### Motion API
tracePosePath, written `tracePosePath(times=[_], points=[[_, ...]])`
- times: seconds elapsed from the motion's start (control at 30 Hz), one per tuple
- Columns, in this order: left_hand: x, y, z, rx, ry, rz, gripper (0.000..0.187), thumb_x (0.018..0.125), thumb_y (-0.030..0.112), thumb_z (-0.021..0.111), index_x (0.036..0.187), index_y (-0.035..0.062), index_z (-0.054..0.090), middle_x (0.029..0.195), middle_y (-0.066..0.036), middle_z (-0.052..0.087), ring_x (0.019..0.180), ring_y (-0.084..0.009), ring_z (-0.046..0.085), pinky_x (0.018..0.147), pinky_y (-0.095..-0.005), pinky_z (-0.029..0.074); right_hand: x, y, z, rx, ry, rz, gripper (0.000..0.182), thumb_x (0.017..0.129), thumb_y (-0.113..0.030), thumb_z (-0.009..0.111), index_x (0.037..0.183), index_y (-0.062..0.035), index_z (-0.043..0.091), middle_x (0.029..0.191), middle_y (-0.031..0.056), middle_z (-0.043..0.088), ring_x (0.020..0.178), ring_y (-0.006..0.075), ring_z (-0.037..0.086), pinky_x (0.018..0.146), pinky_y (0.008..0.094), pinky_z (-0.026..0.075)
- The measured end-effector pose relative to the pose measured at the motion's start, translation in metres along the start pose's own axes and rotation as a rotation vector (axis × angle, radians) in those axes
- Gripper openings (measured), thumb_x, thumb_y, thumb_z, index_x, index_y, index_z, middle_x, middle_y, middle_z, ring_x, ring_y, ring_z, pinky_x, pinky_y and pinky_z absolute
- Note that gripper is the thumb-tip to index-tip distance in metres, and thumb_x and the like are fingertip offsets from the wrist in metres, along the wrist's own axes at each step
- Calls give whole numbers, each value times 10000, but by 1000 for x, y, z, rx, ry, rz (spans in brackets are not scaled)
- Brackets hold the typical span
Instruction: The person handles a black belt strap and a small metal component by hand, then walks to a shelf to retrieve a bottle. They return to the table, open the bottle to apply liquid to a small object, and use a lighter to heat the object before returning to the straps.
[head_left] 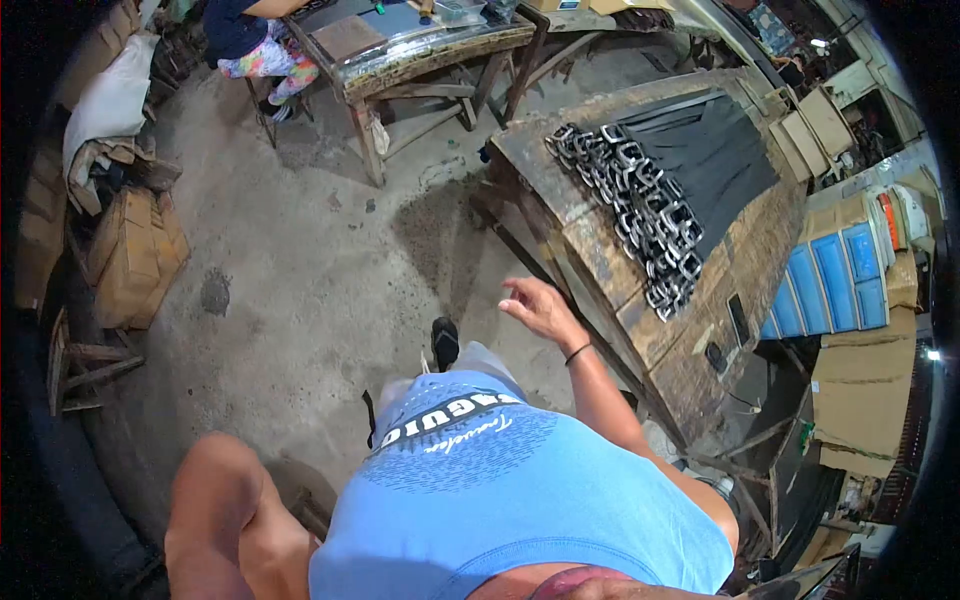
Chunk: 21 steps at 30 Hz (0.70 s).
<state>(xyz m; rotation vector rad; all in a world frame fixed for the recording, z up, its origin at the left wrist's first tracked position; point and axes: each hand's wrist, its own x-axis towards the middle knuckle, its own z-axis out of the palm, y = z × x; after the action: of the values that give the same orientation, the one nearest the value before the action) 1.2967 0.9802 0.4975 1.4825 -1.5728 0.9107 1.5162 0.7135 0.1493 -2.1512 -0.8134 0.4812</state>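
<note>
My right hand (pixel 543 312), a dark band on its wrist, hangs in the air by the left edge of a worn wooden table (pixel 600 258). Its fingers are loosely bent and apart, with nothing in them. On that table lie several metal buckles (pixel 655 215) in overlapping rows, beside dark strips of material (pixel 705 150) that look like belt straps. My hand touches none of these. At the lower left my left arm (pixel 225 500) is bent at the elbow; the left hand itself is hidden.
A phone (pixel 738 318) and a small dark object (pixel 715 357) lie on the table's near end. Blue bins (pixel 825 280) and cardboard (pixel 865 390) stand at right. Boxes (pixel 140 255) line the left. Another person (pixel 265 55) sits by a workbench (pixel 430 65).
</note>
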Motion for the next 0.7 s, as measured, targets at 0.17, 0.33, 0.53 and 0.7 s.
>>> tracePosePath(times=[0.17,0.33,0.53,0.7], points=[[-17,-56,-16,1104,33,97,351,973,134,448,623,111,442,688,-11,632,544,-71,532,580,-208,496,87,-17,-51,93,149,-51,454,854,-375,712,1150,-40,637,897,112,609,792,235,612,726,357,507],[-47,-135,-68,169,90,-30,277,928,96,490,653,105,459,609,-44,567,564,-94,555,507,-254,445,143,-20,-47,66,90,-56,472,847,-396,716,1155,-46,638,900,113,611,804,245,613,735,363,508],[-98,-199,-131,951,128,169,247,906,127,525,671,89,459,657,-26,515,606,-123,554,542,-263,464,238,-33,-35,38,26,-98,469,864,-417,693,1152,-51,640,892,114,612,837,267,625,737,381,512],[-138,-271,-227,247,63,1,210,913,191,559,776,40,508,730,-31,525,675,-125,585,575,-272,497,337,-48,-43,-43,-13,3,486,865,-422,684,1158,-39,632,900,130,611,850,292,628,756,388,513]])
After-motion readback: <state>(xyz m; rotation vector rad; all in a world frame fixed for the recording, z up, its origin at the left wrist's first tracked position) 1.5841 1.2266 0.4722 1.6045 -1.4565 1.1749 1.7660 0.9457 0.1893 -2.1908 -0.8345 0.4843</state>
